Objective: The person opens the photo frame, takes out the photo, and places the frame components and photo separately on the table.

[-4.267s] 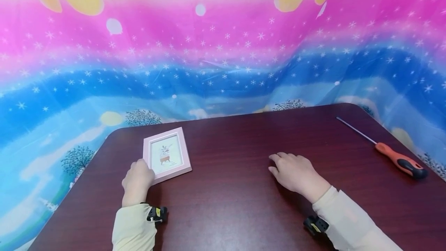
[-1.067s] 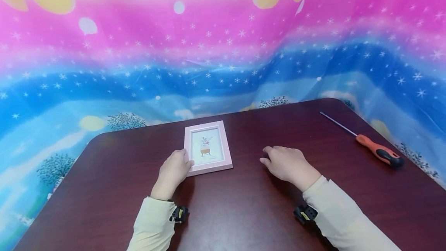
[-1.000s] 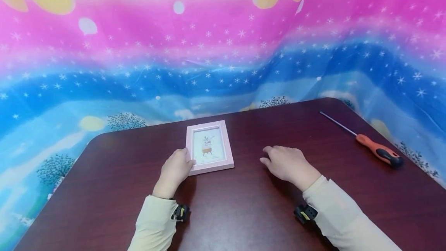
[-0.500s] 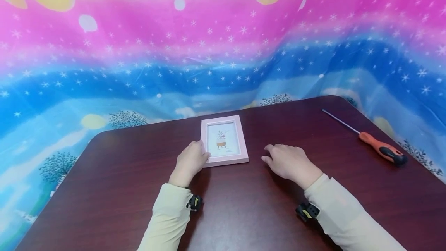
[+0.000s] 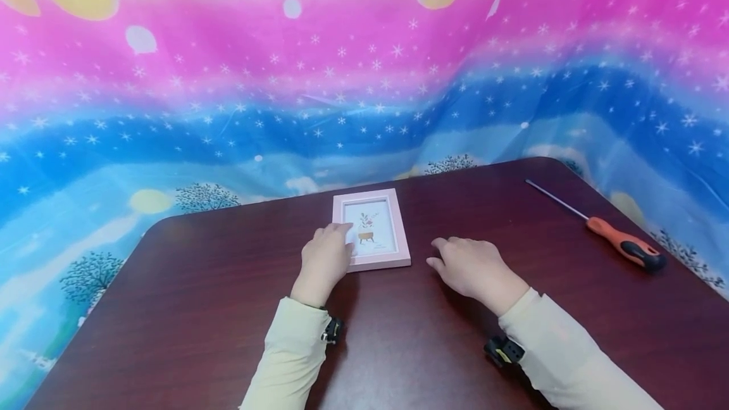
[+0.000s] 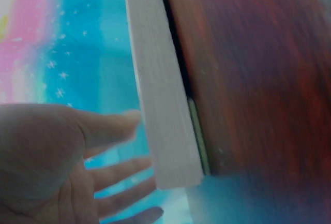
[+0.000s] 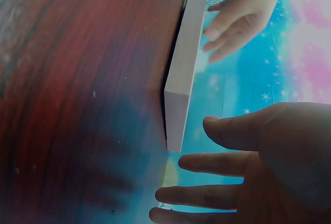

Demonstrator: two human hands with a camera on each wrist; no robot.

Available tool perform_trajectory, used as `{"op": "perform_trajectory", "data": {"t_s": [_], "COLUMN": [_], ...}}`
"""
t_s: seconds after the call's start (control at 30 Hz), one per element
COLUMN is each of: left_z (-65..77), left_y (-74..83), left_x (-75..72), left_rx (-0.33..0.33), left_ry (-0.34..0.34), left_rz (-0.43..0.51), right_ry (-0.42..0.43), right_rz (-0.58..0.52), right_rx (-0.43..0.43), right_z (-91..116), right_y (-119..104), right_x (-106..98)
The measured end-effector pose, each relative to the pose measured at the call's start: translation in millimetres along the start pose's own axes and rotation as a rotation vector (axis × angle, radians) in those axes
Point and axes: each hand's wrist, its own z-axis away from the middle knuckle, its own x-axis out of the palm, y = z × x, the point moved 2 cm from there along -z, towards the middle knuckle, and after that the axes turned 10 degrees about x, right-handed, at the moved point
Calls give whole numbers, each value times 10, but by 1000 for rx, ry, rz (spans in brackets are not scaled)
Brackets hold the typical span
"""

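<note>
A pink picture frame [image 5: 402, 226] with a potted-plant print lies face up near the middle of the dark wooden table. My left hand [image 5: 324, 261] is at its left edge, fingers loosely extended and overlapping the frame in the head view. From the left wrist, thumb and fingers of that hand [image 6: 41, 157] look spread apart beside the frame's side wall [image 6: 163, 94], not curled round it. To the right of the frame my right hand [image 5: 475, 271] is relaxed over the table and holds nothing. Its straight fingers [image 7: 214, 164] show separated in the right wrist view.
A screwdriver [image 5: 623, 242] with an orange and black handle lies on the table's right side, its shaft pointing to the back left. Behind the table [image 5: 199, 309] hangs a pink and blue patterned cloth [image 5: 364, 87].
The left hand slid the picture frame rightward from the table's left side to the middle, then loosened its hold on the edge. The right hand and screwdriver stayed in place.
</note>
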Motion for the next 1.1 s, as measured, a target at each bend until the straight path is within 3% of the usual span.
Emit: {"op": "perform_trajectory", "data": {"t_s": [0.23, 0.57, 0.8, 1.1], "left_z": [52, 117, 146, 150], "left_y": [196, 419, 425, 372], "left_x": [19, 60, 29, 61], "left_rx": [165, 276, 293, 264], "left_ry": [-60, -11, 27, 5], "left_rz": [-40, -160, -164, -145], "right_ry": [7, 19, 44, 37], "right_rz": [-1, 17, 26, 14], "right_rx": [-14, -17, -23, -33], "right_z": [26, 41, 58, 62], "right_y": [-43, -68, -80, -86], "right_x": [-15, -22, -47, -41]}}
